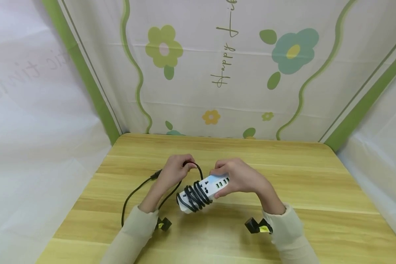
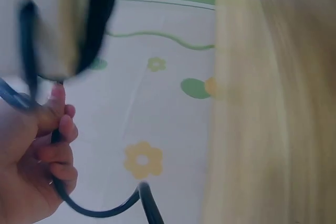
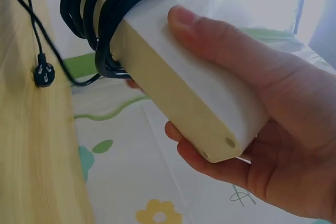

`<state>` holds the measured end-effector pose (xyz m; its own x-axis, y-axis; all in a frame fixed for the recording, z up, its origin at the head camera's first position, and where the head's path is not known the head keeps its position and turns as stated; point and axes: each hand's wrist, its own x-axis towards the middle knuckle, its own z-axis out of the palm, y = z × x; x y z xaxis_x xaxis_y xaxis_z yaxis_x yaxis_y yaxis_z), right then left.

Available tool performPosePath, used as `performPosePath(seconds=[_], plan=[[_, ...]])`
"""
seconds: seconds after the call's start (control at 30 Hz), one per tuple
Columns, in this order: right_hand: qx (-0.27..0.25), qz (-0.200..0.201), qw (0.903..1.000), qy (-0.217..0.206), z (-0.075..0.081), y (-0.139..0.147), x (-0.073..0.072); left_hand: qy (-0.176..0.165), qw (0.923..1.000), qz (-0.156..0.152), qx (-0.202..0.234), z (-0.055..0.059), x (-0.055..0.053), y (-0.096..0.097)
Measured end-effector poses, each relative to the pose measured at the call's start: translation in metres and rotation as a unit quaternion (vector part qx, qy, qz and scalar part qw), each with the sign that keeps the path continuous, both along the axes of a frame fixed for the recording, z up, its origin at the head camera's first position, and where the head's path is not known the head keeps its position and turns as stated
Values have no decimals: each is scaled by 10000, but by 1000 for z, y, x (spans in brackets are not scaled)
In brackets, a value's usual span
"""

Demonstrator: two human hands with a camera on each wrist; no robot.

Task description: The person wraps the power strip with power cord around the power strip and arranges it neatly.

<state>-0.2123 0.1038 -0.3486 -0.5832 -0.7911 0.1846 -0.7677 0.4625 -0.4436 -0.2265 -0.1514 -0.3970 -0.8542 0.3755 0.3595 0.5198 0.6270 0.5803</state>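
My right hand (image 1: pixel 242 176) grips a white power strip (image 1: pixel 212 185) by the end with the USB ports, holding it tilted over the table. In the right wrist view the thumb lies along one face and the fingers curl beneath the strip. Several loops of black power cord (image 1: pixel 194 198) are wound around its other end. My left hand (image 1: pixel 176 169) pinches a free length of the cord, which arches from there to the strip; the left wrist view shows fingers (image 2: pixel 62 153) curled round it. The cord's plug (image 3: pixel 44 72) hangs in front of the wood in the right wrist view.
The pale wooden table (image 1: pixel 316 183) reaches back to a white curtain (image 1: pixel 198 91) printed with flowers and green wavy lines. More white cloth hangs at both sides. More cord (image 1: pixel 128 198) curves over the table left of my left forearm. Small black devices (image 1: pixel 252 225) sit at both wrists.
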Motion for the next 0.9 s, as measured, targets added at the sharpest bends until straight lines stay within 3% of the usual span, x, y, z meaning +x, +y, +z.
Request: performPosePath(seconds=[0.13, 0.27, 0.37, 0.5, 0.7, 0.9], plan=[[320, -390, 9986, 159, -4, -3, -3, 649, 9960, 323, -529, 13, 13, 7], [587, -718, 9945, 490, -12, -6, -9, 1309, 9833, 526, -1148, 22, 25, 16], [646, -997, 9912, 583, -18, -8, -14, 1493, 9776, 624, -1344, 23, 30, 22], [553, -1457, 9851, 724, -21, -8, -19, 1401, 9779, 789, -1340, 25, 36, 27], [25, -2013, 9727, 1154, -23, 0, -25, 1083, 9795, 909, -1433, 27, 40, 30], [-571, -2589, 9542, 1383, -27, 6, -31, 481, 9867, 382, -1505, 33, 46, 33]])
